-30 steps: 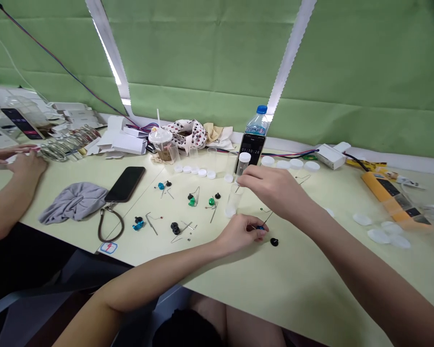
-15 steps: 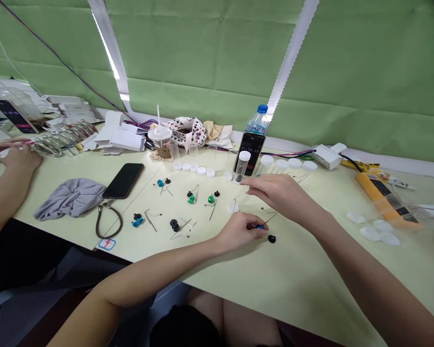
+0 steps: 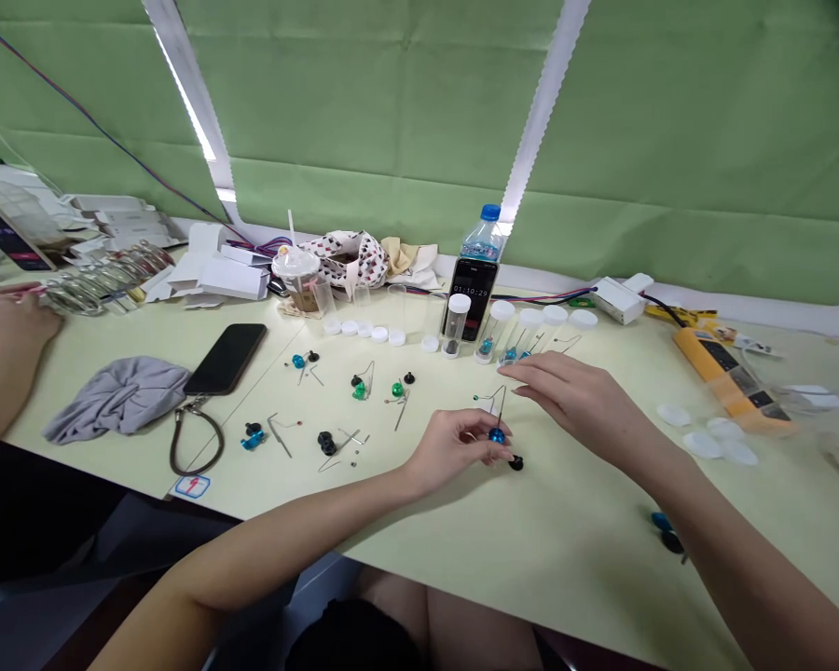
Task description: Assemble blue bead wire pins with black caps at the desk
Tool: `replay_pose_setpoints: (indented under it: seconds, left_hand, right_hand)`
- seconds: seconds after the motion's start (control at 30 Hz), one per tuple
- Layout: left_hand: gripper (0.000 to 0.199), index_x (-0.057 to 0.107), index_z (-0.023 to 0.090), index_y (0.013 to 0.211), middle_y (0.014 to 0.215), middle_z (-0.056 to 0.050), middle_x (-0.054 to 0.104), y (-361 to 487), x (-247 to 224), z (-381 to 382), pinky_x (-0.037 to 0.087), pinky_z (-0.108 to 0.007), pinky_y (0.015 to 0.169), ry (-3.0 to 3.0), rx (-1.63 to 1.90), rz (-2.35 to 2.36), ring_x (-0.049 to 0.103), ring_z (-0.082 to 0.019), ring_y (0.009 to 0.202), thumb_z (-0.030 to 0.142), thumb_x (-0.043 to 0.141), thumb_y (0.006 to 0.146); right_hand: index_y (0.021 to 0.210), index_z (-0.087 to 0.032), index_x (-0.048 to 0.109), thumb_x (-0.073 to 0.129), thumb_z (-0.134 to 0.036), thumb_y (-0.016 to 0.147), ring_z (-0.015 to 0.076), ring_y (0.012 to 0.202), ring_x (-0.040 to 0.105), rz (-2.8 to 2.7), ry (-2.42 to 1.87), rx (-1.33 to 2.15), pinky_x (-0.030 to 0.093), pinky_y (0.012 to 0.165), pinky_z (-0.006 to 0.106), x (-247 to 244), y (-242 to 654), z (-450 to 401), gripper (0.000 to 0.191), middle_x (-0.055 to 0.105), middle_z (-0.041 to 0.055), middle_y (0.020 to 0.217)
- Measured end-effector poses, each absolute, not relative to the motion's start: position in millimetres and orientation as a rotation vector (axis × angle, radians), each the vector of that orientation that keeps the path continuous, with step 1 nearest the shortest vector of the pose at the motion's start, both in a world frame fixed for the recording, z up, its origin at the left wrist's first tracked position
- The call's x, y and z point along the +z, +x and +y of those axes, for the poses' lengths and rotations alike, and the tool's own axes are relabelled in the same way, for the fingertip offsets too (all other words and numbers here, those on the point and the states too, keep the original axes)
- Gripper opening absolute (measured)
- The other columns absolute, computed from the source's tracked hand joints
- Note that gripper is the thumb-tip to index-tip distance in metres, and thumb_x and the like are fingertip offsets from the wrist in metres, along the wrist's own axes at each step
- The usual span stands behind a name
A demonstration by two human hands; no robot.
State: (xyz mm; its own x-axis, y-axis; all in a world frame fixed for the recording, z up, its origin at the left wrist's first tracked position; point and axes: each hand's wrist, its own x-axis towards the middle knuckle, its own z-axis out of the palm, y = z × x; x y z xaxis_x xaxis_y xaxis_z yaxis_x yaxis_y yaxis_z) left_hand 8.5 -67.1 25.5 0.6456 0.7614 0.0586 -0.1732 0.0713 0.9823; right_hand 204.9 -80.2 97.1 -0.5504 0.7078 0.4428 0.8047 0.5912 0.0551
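Observation:
My left hand (image 3: pixel 461 440) rests low over the table and pinches a small shiny blue metal part (image 3: pixel 496 435). A thin bent wire (image 3: pixel 502 403) rises from it, with a tiny green tip off to the left. Just below the fingertips lies a small black screw-like knob (image 3: pixel 515 462). My right hand (image 3: pixel 566 396) hovers to the right with fingers stretched out, nothing seen in it. Beyond its fingertips stand clear tubes with white caps (image 3: pixel 502 312), some with blue parts inside. Another capped tube (image 3: pixel 456 326) has a dark piece at its bottom.
Small sets of coloured parts, such as a green part (image 3: pixel 359 391), lie left with bent wires. Behind are a propped phone (image 3: pixel 474 289), a bottle (image 3: pixel 482 244) and a drink cup (image 3: pixel 297 270). An orange power strip (image 3: pixel 731 382) lies right. Another person's hand (image 3: pixel 18 326) works far left.
My right hand has moved right, away from the single capped tube. In my left hand, the blue part has been turned so its wire stands up. The view has shifted slightly right.

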Motion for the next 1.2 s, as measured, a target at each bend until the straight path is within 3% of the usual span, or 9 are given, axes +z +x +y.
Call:
replay_pose_setpoints:
  seconds: [0.1, 0.27, 0.4, 0.5, 0.6, 0.8, 0.97, 1.1, 1.2]
  left_hand:
    - [0.022, 0.067, 0.013, 0.081, 0.080, -0.005, 0.067, 9, 26, -67, 0.051, -0.024, 0.062, 1.328, 0.791, 0.557, 0.059, -0.009, 0.059, 0.027, 0.075, 0.067]
    - [0.024, 0.066, 0.012, 0.083, 0.083, -0.005, 0.066, 9, 30, -70, 0.052, -0.027, 0.067, 1.255, 0.854, 0.500, 0.065, -0.013, 0.068, 0.024, 0.077, 0.065]
    - [0.025, 0.066, 0.012, 0.081, 0.080, -0.005, 0.065, 11, 31, -71, 0.053, -0.030, 0.073, 1.159, 0.851, 0.447, 0.067, -0.017, 0.075, 0.020, 0.079, 0.061]
    - [0.026, 0.067, 0.011, 0.083, 0.078, -0.005, 0.067, 12, 28, -69, 0.052, -0.030, 0.073, 1.118, 0.815, 0.485, 0.066, -0.016, 0.072, 0.020, 0.079, 0.062]
    - [0.027, 0.066, 0.012, 0.086, 0.084, -0.006, 0.069, 14, 26, -67, 0.052, -0.031, 0.073, 1.039, 0.814, 0.537, 0.066, -0.015, 0.070, 0.022, 0.077, 0.064]
    - [0.027, 0.065, 0.013, 0.087, 0.089, -0.007, 0.070, 16, 26, -67, 0.051, -0.034, 0.081, 0.943, 0.759, 0.533, 0.069, -0.018, 0.076, 0.021, 0.077, 0.065]
    - [0.028, 0.065, 0.012, 0.087, 0.084, -0.005, 0.069, 18, 26, -67, 0.050, -0.035, 0.085, 0.870, 0.736, 0.540, 0.068, -0.017, 0.077, 0.024, 0.078, 0.065]
    - [0.028, 0.064, 0.012, 0.087, 0.083, -0.006, 0.070, 17, 25, -65, 0.051, -0.031, 0.080, 0.844, 0.743, 0.570, 0.068, -0.015, 0.074, 0.025, 0.078, 0.066]
    - [0.028, 0.064, 0.012, 0.088, 0.084, -0.007, 0.071, 17, 23, -65, 0.051, -0.030, 0.078, 0.844, 0.726, 0.588, 0.067, -0.014, 0.071, 0.023, 0.078, 0.066]
  right_hand:
    - [0.116, -0.021, 0.056, 0.049, -0.016, 0.090, 0.0195, 0.097, 0.060, -2.347, -1.221, -0.367, 0.048, 0.073, 0.029, 97, 207, -88, 0.027, 0.063, 0.0089, 0.111]
    - [0.102, -0.020, 0.059, 0.054, -0.018, 0.089, 0.0148, 0.079, 0.061, -2.106, -1.200, -0.285, 0.046, 0.066, 0.025, 81, 222, -107, 0.014, 0.064, 0.0060, 0.092]
    - [0.091, -0.021, 0.057, 0.048, -0.030, 0.093, 0.0135, 0.066, 0.057, -2.382, -1.312, 0.173, 0.042, 0.059, 0.026, 57, 229, -117, 0.012, 0.062, 0.0018, 0.077]
    - [0.101, -0.023, 0.055, 0.053, -0.038, 0.089, 0.0140, 0.067, 0.056, -2.457, -1.449, 0.569, 0.043, 0.060, 0.027, 47, 227, -120, 0.019, 0.061, 0.0020, 0.087]
    - [0.104, -0.024, 0.053, 0.053, -0.034, 0.088, 0.0155, 0.075, 0.057, -2.394, -1.530, 0.752, 0.045, 0.065, 0.029, 41, 224, -119, 0.019, 0.060, 0.0024, 0.095]
    - [0.088, -0.022, 0.053, 0.043, -0.021, 0.091, 0.0152, 0.079, 0.058, -2.321, -1.494, 0.785, 0.046, 0.070, 0.030, 30, 220, -117, 0.010, 0.059, 0.0015, 0.090]
    - [0.088, -0.022, 0.051, 0.040, -0.024, 0.093, 0.0150, 0.085, 0.059, -2.111, -1.386, 0.825, 0.049, 0.072, 0.031, 36, 216, -123, 0.012, 0.058, 0.0055, 0.109]
    - [0.083, -0.021, 0.051, 0.051, -0.033, 0.089, 0.0131, 0.067, 0.058, -1.766, -1.373, 0.932, 0.049, 0.058, 0.027, 35, 214, -126, 0.014, 0.063, 0.0042, 0.091]
    - [0.086, -0.021, 0.059, 0.057, -0.034, 0.086, 0.0152, 0.069, 0.058, -1.694, -1.380, 0.865, 0.049, 0.057, 0.028, 33, 213, -127, 0.013, 0.063, 0.0043, 0.086]
